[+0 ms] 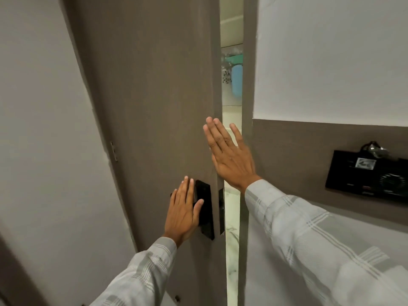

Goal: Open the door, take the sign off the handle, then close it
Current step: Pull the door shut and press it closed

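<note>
The brown door point(150, 89) stands slightly ajar, with a narrow gap point(231, 120) along its right edge. A black lock plate point(205, 208) sits low on the door, and the latch plate point(221, 208) shows on the door's edge. My left hand point(183, 210) lies flat over the black lever handle, fingers straight and thumb across the plate; only the lever's tip point(171, 194) shows. My right hand point(229, 155) is flat with fingers spread at the door's edge, above the lock. No sign is visible on the handle.
The brown door frame point(247, 85) and a white and brown wall are on the right. A black flat item point(366, 175) hangs on that wall from a hook. Through the gap I see pale tiles and blue and green objects point(236, 78). A white wall point(44, 129) is on the left.
</note>
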Demonstrator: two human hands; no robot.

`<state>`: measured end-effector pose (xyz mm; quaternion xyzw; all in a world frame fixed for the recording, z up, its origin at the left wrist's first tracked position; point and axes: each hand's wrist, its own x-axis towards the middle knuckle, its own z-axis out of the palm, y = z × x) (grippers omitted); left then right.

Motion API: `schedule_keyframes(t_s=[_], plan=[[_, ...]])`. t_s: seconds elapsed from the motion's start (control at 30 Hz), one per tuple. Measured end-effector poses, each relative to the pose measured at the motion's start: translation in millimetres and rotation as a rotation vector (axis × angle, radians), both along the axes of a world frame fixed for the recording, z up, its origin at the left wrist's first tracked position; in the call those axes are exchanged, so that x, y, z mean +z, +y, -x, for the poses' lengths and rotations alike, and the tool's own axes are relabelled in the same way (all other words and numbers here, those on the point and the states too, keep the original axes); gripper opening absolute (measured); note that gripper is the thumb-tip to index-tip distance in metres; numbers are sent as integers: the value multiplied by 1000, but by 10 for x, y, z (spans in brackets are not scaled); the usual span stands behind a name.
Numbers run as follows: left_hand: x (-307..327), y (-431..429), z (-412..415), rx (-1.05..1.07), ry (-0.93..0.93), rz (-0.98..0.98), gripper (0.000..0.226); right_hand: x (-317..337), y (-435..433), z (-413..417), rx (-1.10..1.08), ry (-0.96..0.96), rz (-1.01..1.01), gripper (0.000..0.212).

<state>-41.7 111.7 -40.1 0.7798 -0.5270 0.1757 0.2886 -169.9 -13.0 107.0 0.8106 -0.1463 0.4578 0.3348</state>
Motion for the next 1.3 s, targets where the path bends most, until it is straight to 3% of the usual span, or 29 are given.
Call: schedule_keyframes(t_s=[0.13,0.3,0.5,0.77,0.97,1.13,1.3], plan=[[-125,-251,-207,-49,14,-75,63,-23,-128,-22,-304,96,50,71],[-237,-512,-370,-123,33,-97,65,57,-264,-94,-524,183,21,64],[-186,-860,-489,-242,-48,-126,70,56,-403,-214,-614,173,-44,61],[-147,-1160,-524,-268,6,-190,64,216,-490,-339,-736,257,-107,59],[-19,-1294,-515,-297,121,-199,74,346,-471,-515,-847,325,-176,54],[155,-1204,-589,-303,76,-213,75,387,-446,-519,-836,351,-232,54],[853,-1132,-592,-289,-133,15,66,619,-341,-332,-591,276,-268,60]])
